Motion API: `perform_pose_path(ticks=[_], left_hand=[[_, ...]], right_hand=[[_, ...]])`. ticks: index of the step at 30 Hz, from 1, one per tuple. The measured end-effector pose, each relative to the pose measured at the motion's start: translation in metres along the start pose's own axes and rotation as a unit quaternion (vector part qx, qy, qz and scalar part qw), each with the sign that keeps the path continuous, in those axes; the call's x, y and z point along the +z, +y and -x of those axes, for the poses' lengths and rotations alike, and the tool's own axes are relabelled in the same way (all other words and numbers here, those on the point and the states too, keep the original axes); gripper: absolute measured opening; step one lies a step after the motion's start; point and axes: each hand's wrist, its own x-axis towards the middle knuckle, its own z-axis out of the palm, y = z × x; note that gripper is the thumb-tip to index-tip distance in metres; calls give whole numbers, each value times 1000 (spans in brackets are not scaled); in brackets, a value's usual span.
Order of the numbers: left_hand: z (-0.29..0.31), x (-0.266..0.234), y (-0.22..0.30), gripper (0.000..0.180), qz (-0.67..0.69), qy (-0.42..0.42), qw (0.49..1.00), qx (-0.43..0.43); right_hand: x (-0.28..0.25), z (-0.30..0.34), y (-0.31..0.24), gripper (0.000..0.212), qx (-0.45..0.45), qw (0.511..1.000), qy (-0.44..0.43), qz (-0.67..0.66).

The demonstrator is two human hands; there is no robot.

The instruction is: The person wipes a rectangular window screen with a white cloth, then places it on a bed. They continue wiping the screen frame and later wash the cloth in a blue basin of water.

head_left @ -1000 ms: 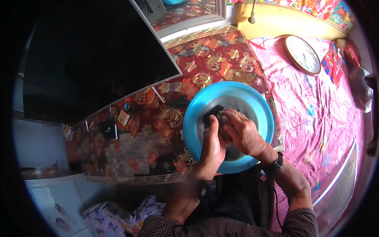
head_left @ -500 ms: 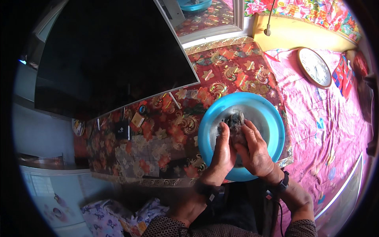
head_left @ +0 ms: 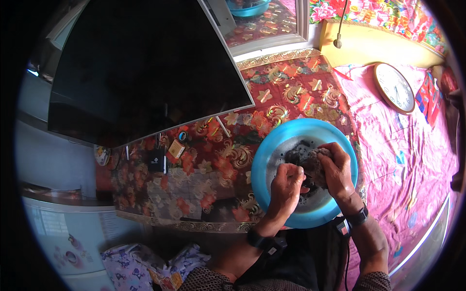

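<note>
A round blue basin (head_left: 262, 145) holds greyish, sudsy liquid with dark bits in it. Over its right half, my right hand (head_left: 339, 170) is closed round a fuzzy grey-brown clump (head_left: 315, 167), like matted wool or fur. My left hand (head_left: 288, 185) is beside it, thumb and fingertips pinched together near the clump's dark edge. What the pinch holds, if anything, is too small to make out. More dark matter (head_left: 293, 156) lies in the liquid left of the clump. A black band is on each wrist.
The basin stands on a red floral tablecloth (head_left: 228, 155). A large black screen (head_left: 150, 72) leans over the left. Small box (head_left: 175, 149), tape roll (head_left: 182, 136) and white stick (head_left: 223, 127) lie nearby. At right, a pink-covered bed (head_left: 383, 160) bears a round clock (head_left: 394, 88).
My hands have moved apart: the right has shifted up and right with the clump, the left now pinches beside it. Dark bits show more in the liquid. The whole view has shifted slightly.
</note>
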Motion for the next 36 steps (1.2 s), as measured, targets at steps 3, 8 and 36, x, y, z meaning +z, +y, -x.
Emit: perform_pose_path(ticks=[3, 8, 36], left_hand=[[-9, 2, -1, 51, 111, -7, 994, -14], [-17, 2, -8, 50, 59, -54, 997, -4], [-33, 13, 6, 79, 305, -33, 952, -20]], right_hand=[[-2, -3, 1, 29, 13, 997, -67, -22], [1, -10, 4, 56, -240, 943, -172, 155], [31, 31, -18, 59, -204, 976, -68, 44]])
